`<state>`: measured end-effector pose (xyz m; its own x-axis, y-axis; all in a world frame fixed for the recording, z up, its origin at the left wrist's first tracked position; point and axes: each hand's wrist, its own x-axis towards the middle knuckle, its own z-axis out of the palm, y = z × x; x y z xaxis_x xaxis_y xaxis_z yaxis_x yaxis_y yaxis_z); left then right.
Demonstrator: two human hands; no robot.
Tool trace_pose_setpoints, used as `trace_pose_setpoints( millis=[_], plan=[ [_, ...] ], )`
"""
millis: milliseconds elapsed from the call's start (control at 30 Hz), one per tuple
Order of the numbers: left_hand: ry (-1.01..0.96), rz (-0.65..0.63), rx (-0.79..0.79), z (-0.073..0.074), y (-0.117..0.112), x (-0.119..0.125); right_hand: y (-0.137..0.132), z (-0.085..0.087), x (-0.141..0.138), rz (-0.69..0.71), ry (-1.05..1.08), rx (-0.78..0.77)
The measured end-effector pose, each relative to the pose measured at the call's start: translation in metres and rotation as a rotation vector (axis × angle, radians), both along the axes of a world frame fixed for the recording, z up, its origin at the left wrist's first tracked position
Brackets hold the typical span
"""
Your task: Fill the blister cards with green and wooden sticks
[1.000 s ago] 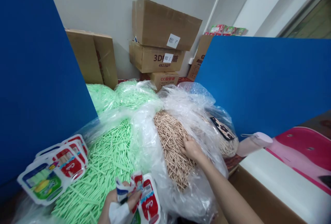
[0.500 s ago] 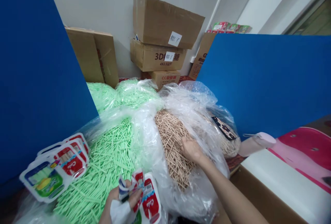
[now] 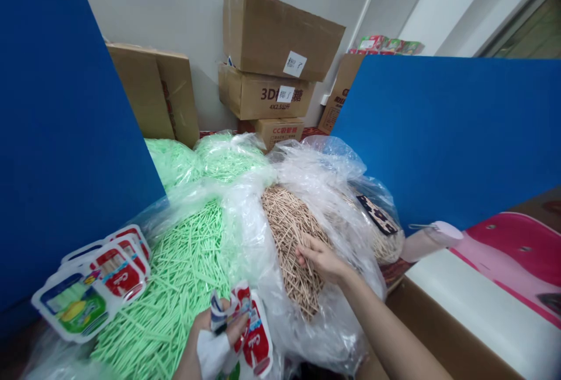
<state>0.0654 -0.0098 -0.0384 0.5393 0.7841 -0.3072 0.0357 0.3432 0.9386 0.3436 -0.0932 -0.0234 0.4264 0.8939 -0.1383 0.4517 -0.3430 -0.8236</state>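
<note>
My right hand [image 3: 319, 257] reaches into a clear plastic bag [image 3: 324, 175] and rests on a heap of thin brown sticks [image 3: 289, 239], fingers curled and pinching at them. My left hand [image 3: 210, 333] at the bottom edge is closed on a small bundle of red-and-white plastic packets [image 3: 249, 333]. A big pile of thin green sticks [image 3: 175, 286] lies in an open clear bag just left of the brown ones.
A stack of red, white and blue packets [image 3: 92, 286] lies at lower left. Blue partition boards stand at left [image 3: 65, 134] and right [image 3: 447, 134]. Cardboard boxes [image 3: 272, 58] are stacked against the back wall. A pink stool [image 3: 517, 251] and a white-topped box [image 3: 477, 315] sit at right.
My right hand has slid slightly left and down over the brown sticks, fingers more curled. My left hand with the packets has shifted a little to the right.
</note>
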Motion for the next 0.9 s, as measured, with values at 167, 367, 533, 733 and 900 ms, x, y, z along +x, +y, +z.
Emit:
trace_pose_setpoints(
  millis=[167,367,533,733,900],
  plan=[
    [0.002,0.014,0.037,-0.005,0.001,0.0,0.004,0.004,-0.003,-0.011,-0.193,-0.041],
    [-0.015,0.019,0.019,-0.013,0.0,0.0,0.001,0.01,-0.005,0.036,-0.184,-0.061],
    [-0.049,0.008,0.054,-0.015,-0.001,0.0,0.001,0.011,-0.013,0.039,0.03,0.054],
    [-0.085,-0.127,0.1,0.008,-0.002,0.006,0.021,0.039,-0.053,-0.306,0.865,0.443],
    [-0.053,-0.164,0.223,0.027,-0.002,0.015,0.033,0.065,-0.086,-0.358,0.87,0.644]
  ],
)
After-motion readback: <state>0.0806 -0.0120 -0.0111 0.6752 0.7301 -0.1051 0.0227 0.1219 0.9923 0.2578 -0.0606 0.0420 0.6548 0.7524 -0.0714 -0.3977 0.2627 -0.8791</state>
